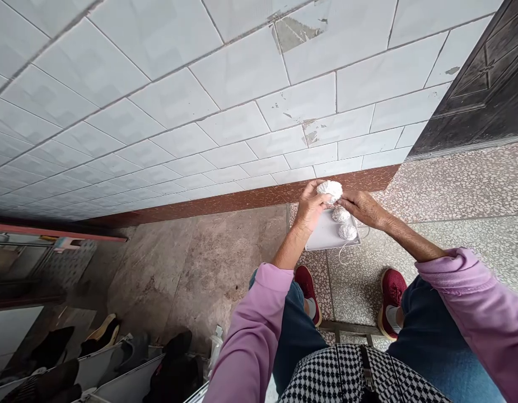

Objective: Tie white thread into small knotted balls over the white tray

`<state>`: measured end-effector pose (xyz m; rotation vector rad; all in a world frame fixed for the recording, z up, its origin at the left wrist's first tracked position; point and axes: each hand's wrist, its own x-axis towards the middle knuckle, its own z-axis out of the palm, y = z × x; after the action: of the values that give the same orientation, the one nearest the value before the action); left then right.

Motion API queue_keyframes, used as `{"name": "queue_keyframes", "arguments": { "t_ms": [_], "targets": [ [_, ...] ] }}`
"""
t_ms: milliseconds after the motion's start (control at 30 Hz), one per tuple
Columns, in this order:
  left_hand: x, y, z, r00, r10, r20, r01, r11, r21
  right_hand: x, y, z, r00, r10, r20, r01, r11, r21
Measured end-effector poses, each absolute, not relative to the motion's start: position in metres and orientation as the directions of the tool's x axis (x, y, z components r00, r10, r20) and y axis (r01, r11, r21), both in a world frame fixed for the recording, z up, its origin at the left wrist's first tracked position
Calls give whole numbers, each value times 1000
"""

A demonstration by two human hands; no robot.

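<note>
My left hand (309, 207) is closed around a white ball of string (331, 190), its thumb across the front. At the ball's right side, my right hand (364, 209) has its fingers pinched together; a strand of the string appears to be between them, though it is too small to see clearly. Below the hands, a shallow pale tray (320, 239) lies on the floor. Two more wound balls rest in it, an upper ball (341, 215) partly beneath my right hand and a lower ball (348, 232). A loose string end (343, 256) loops over the tray's front edge.
A white tiled wall (233, 120) with a red-brown skirting (250, 198) rises just beyond the hands. A dark door (481, 89) stands at right. Shoes on a rack (128, 369) are at lower left. My red shoes (308, 285) flank the speckled floor before the tray.
</note>
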<state>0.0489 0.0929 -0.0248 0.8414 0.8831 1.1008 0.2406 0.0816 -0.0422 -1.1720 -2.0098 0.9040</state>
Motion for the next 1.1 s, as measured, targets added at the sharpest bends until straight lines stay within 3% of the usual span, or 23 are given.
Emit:
{"name": "queue_keyframes", "arguments": {
  "t_ms": [100,200,333,467,733,1100],
  "targets": [
    [47,95,-26,139,974,-180,-406,222,886,232,75,-44,-438,891,116,502,350,-791],
    [46,95,-29,106,977,-187,-288,210,934,229,67,-39,-489,868,90,485,356,-799],
    [48,94,-36,74,995,-60,-74,65,995,236,64,-25,-526,839,139,372,374,-849],
    [53,93,-39,101,994,44,2,-45,999,247,67,-12,-486,857,173,324,360,-875],
    [57,82,-31,394,915,-92,33,86,996,261,75,-2,-348,898,268,331,385,-861],
    [58,76,-18,498,846,-189,-144,296,944,265,84,-14,-294,928,230,294,317,-902]
  ]
}}
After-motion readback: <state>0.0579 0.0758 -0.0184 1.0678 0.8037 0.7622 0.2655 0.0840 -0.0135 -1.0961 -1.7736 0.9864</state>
